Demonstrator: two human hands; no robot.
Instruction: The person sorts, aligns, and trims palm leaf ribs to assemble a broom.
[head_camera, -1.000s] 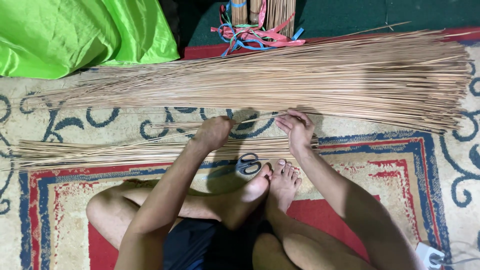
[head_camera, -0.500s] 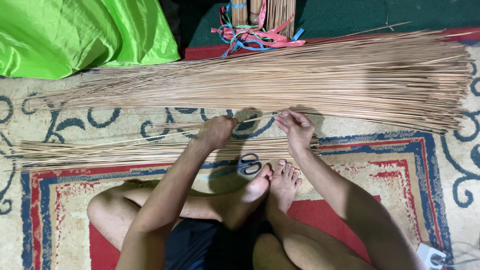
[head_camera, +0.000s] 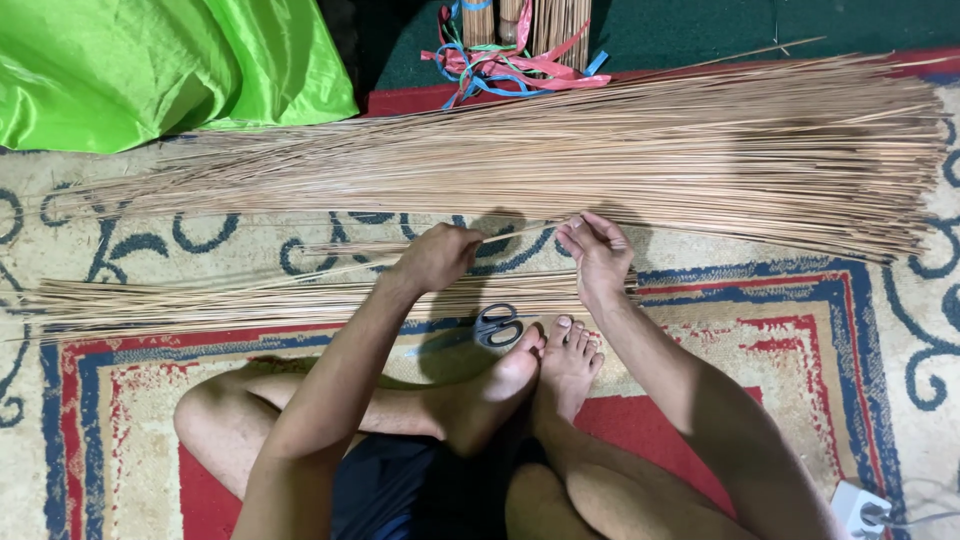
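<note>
I see my left hand (head_camera: 437, 256) and right hand (head_camera: 597, 250) pinching one thin stick (head_camera: 520, 232) between them; small sorted bundle (head_camera: 250, 300) at nine o'clock, big pile (head_camera: 560, 160) at twelve mostly untouched.

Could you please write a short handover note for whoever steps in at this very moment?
Left hand: closed on a few thin sticks that run out to the left.
Right hand: fingers pinch the near end of the same sticks.
Large pile of sticks lies across the carpet ahead; a smaller bundle lies nearer, left of the hands.
Scissors lie on the carpet by the feet, untouched.
Done: a small bundle set apart.
Left: most sticks remain in the large pile.
</note>
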